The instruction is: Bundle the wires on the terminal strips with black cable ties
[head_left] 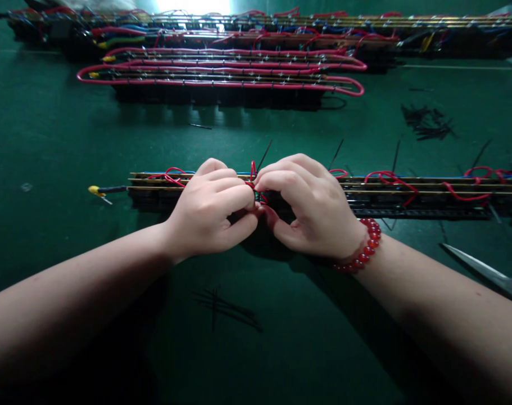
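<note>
A long black strip assembly with brass-coloured rails lies across the green table, and red wires loop over it. My left hand and my right hand meet over its left part, fingertips almost touching. The fingers of both are bent and pinched around a small spot by a red wire loop; what they grip is too small to make out. A thin black tie sticks up just behind the fingertips. More such ties stand up along the strip to the right.
Similar assemblies with thick red cables lie along the back of the green table. Loose black ties form a pile at the back right, and others lie near the front. Scissors rest at the right.
</note>
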A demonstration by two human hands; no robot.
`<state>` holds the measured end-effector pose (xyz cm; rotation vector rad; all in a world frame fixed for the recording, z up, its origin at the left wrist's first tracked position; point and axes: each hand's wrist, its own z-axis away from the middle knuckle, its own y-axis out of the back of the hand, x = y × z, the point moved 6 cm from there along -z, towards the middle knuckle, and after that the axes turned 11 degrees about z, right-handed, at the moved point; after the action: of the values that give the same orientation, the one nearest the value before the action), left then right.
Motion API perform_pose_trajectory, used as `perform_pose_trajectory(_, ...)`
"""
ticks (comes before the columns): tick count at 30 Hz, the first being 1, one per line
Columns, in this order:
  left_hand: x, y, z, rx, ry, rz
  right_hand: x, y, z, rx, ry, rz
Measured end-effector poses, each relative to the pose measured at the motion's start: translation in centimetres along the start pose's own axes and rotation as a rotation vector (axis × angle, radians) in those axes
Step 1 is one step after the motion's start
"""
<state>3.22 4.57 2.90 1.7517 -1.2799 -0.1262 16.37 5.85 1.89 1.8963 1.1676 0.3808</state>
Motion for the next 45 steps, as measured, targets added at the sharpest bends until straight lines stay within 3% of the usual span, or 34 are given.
perform_pose_trajectory(14, -0.04, -0.27, -0.07, -0.038, 0.025, 0.006, -0.16, -0.38, 0.05, -0.034, -0.007, 0.132)
perform_pose_trajectory(45, 0.12, -0.49, -0.07, -0.074, -0.056, 0.029, -0.21, -0.45, 0.0, -0.036, -0.005, 0.163)
